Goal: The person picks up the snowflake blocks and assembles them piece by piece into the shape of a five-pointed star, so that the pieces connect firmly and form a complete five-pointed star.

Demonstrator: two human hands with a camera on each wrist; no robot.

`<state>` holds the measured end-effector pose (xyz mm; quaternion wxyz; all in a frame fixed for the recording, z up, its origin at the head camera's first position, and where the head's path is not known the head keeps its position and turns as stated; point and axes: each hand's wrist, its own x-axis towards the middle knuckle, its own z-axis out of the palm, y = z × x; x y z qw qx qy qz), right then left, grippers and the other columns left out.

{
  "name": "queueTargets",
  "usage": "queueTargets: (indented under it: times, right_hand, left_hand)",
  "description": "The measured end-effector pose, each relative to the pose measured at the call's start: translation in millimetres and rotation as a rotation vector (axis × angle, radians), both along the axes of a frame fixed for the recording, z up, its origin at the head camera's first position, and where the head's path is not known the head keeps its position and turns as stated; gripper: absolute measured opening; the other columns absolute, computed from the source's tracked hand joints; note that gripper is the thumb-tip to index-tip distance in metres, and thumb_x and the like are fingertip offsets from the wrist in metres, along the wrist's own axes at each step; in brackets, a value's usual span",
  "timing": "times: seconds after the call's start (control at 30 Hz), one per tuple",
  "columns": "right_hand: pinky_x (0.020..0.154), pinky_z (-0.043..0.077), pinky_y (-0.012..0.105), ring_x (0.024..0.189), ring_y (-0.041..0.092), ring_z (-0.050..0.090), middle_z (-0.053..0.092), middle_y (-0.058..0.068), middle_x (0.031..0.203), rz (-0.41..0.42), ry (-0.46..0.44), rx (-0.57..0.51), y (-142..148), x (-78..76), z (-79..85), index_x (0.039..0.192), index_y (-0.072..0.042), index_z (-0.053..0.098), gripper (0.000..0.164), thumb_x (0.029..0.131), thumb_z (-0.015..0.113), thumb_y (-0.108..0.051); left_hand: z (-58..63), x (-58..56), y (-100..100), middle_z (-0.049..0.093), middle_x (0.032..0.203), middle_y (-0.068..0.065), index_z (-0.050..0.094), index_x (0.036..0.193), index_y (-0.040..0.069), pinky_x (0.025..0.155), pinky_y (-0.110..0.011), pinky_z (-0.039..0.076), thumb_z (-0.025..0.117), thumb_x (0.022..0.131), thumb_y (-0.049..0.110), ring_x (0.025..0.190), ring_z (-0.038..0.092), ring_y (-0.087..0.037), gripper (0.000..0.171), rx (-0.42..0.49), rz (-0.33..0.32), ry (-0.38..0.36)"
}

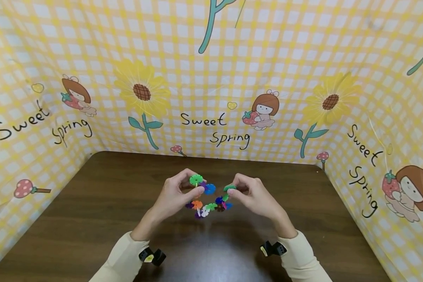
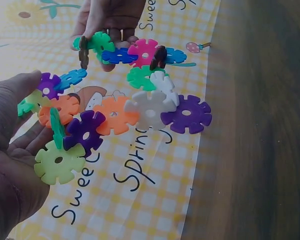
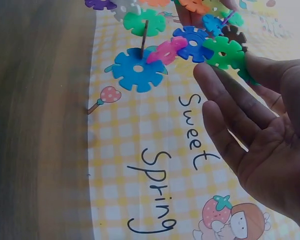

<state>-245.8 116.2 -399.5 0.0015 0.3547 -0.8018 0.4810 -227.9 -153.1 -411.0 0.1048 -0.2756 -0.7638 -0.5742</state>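
Observation:
A chain of interlocking snowflake discs (image 1: 210, 206) hangs in a sagging curve between my two hands, over the table. At its left end my left hand (image 1: 172, 197) pinches discs between thumb and fingers, by a green disc (image 1: 196, 179) and a blue disc (image 1: 209, 189). My right hand (image 1: 257, 196) grips the other end at a green disc (image 3: 225, 56) between thumb and fingertips. In the left wrist view a purple disc (image 2: 196, 120), an orange disc (image 2: 124, 120) and a pale yellow disc (image 2: 50, 170) show. A large blue disc (image 3: 125, 77) hangs lowest in the right wrist view.
Beneath the hands lies a dark brown wooden table (image 1: 74, 219). A yellow checked cloth (image 1: 204, 78) with printed flowers and lettering walls in its back and both sides. Small black cameras (image 1: 158, 257) are strapped at the cream sleeves (image 1: 123, 254).

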Motion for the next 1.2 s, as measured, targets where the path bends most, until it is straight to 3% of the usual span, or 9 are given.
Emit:
queueTargets:
  times: [0.2,0.43,0.6,0.77,0.9,1.03,1.2]
  right_hand:
    - [0.048,0.03,0.023,0.051,0.007,0.034,0.051,0.002,0.065,0.003,-0.039,-0.062,3.4,-3.8,-2.2,0.091,-0.012,0.059,0.01,0.098,0.064,-0.006]
    - [0.047,0.029,0.023,0.051,0.008,0.034,0.054,0.01,0.066,0.03,-0.062,-0.115,5.4,-7.4,-6.2,0.091,-0.013,0.06,0.01,0.099,0.064,-0.011]
    - [0.046,0.026,0.023,0.049,0.008,0.03,0.046,0.001,0.061,0.036,-0.09,-0.14,4.8,-8.0,-7.8,0.09,-0.012,0.059,0.011,0.099,0.064,-0.011]
    - [0.045,0.025,0.024,0.047,0.009,0.029,0.041,-0.002,0.06,0.024,-0.092,-0.147,5.2,-8.6,-7.1,0.089,-0.01,0.057,0.012,0.099,0.064,-0.011]
    - [0.045,0.025,0.024,0.047,0.009,0.028,0.042,0.0,0.059,0.003,-0.097,-0.149,5.4,-9.5,-5.1,0.089,-0.01,0.058,0.012,0.099,0.065,-0.011]
    - [0.045,0.025,0.023,0.047,0.009,0.03,0.047,0.004,0.061,-0.001,-0.106,-0.153,5.3,-10.1,-4.6,0.089,-0.01,0.058,0.011,0.098,0.065,-0.01]
    - [0.043,0.025,0.024,0.046,0.01,0.03,0.045,0.001,0.06,0.005,-0.106,-0.169,3.6,-10.3,-6.8,0.089,-0.009,0.058,0.012,0.097,0.066,-0.009]
  left_hand:
    - [-3.4,-1.0,-2.1,0.071,0.1,-0.005,0.062,0.109,0.011,0.064,-0.034,0.058,0.072,0.091,0.002,0.079,0.07,-0.024,0.022,0.046,-0.068,0.012]
    - [-3.7,-1.5,0.2,0.071,0.108,-0.007,0.062,0.112,0.011,0.065,-0.035,0.058,0.071,0.093,0.003,0.081,0.07,-0.029,0.023,0.065,-0.113,0.025]
    - [-3.1,-0.4,-0.1,0.072,0.11,-0.008,0.06,0.112,0.011,0.062,-0.032,0.057,0.069,0.093,0.002,0.078,0.069,-0.024,0.022,0.058,-0.132,0.005]
    - [-1.4,1.0,0.1,0.071,0.096,-0.003,0.055,0.113,0.012,0.055,-0.025,0.048,0.069,0.094,0.005,0.065,0.06,-0.016,0.024,-0.028,-0.124,-0.004]
    - [0.3,2.9,2.9,0.056,0.078,0.003,0.049,0.119,0.013,0.053,-0.024,0.043,0.065,0.097,0.012,0.061,0.051,-0.01,0.027,-0.148,-0.117,0.016]
    - [1.0,5.4,6.1,0.057,0.082,0.005,0.044,0.123,0.013,0.056,-0.025,0.048,0.069,0.096,0.016,0.064,0.053,-0.009,0.037,-0.249,-0.112,0.038]
    - [-2.1,4.4,11.3,0.063,0.086,0.004,0.048,0.116,0.014,0.057,-0.027,0.055,0.076,0.09,0.009,0.063,0.06,-0.009,0.039,-0.239,-0.015,0.081]
